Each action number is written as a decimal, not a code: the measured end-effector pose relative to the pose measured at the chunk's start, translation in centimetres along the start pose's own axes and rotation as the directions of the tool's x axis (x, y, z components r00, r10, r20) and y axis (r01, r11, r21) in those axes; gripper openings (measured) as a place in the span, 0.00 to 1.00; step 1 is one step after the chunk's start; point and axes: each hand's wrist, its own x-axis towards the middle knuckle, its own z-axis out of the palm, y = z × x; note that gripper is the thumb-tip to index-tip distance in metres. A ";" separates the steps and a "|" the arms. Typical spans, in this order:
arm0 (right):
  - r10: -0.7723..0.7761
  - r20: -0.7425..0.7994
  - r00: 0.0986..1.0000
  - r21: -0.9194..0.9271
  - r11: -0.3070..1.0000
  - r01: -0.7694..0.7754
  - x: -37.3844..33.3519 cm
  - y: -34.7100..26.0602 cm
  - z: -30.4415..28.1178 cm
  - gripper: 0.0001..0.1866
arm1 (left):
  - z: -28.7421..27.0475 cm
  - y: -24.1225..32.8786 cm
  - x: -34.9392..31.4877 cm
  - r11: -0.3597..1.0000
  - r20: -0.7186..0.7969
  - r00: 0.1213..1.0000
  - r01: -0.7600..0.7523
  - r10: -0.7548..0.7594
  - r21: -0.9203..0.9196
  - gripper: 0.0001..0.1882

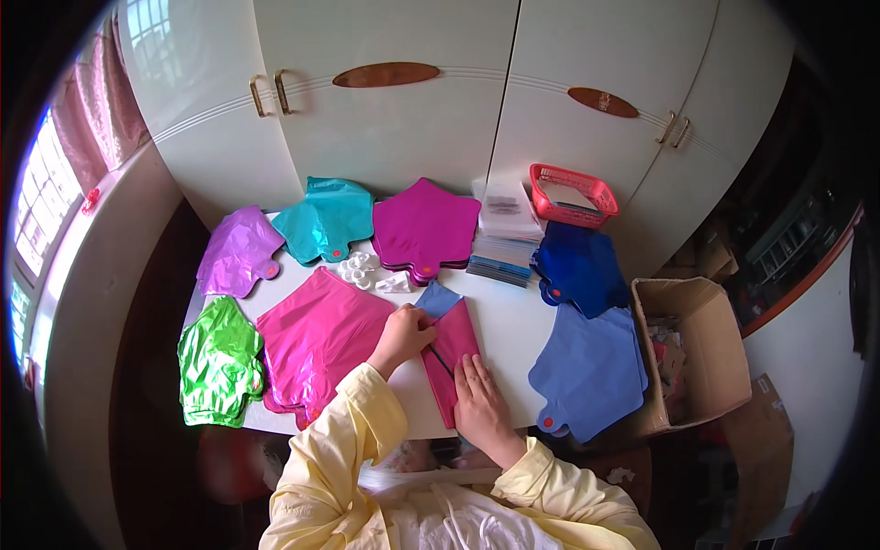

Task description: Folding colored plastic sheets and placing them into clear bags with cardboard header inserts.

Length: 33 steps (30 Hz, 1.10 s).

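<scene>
A folded foil balloon [456, 335], pink with a light blue part [439, 298] at its far end, lies lengthwise on the white table in front of me. My left hand [401, 341] is closed at its left edge, thumb and fingers pinching the foil. Flat on the near right part of it rests my right hand [479, 400], fingers stretched out. A dark line runs slantwise between the two hands. Left of them is a stack of pink star-shaped foil balloons [323, 332]. White ribbon rolls [360, 269] lie just beyond.
Around the table [513, 367] lie star balloon stacks: green [220, 362], purple [240, 249], teal [326, 220], magenta [426, 225], dark blue [581, 268] and light blue [591, 367]. Flat packets [507, 220] and a red basket [600, 194] stand behind. A cardboard box [715, 353] is right.
</scene>
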 end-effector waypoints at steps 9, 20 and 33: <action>-0.055 -0.007 0.998 -0.008 0.998 0.055 -0.1 0.3 -0.1 0.24 | -0.5 -0.2 -0.2 0.999 0.025 0.998 -0.053 0.053 0.012 0.10; -0.080 -0.037 0.996 -0.015 0.997 0.079 -0.1 0.2 0.1 0.22 | -0.7 0.2 -0.3 0.998 0.043 0.997 -0.064 0.064 0.007 0.09; -0.083 -0.070 0.994 -0.013 0.997 0.082 0.0 0.1 0.0 0.22 | -0.5 1.1 -0.6 0.975 -0.030 0.987 -0.149 0.156 0.163 0.08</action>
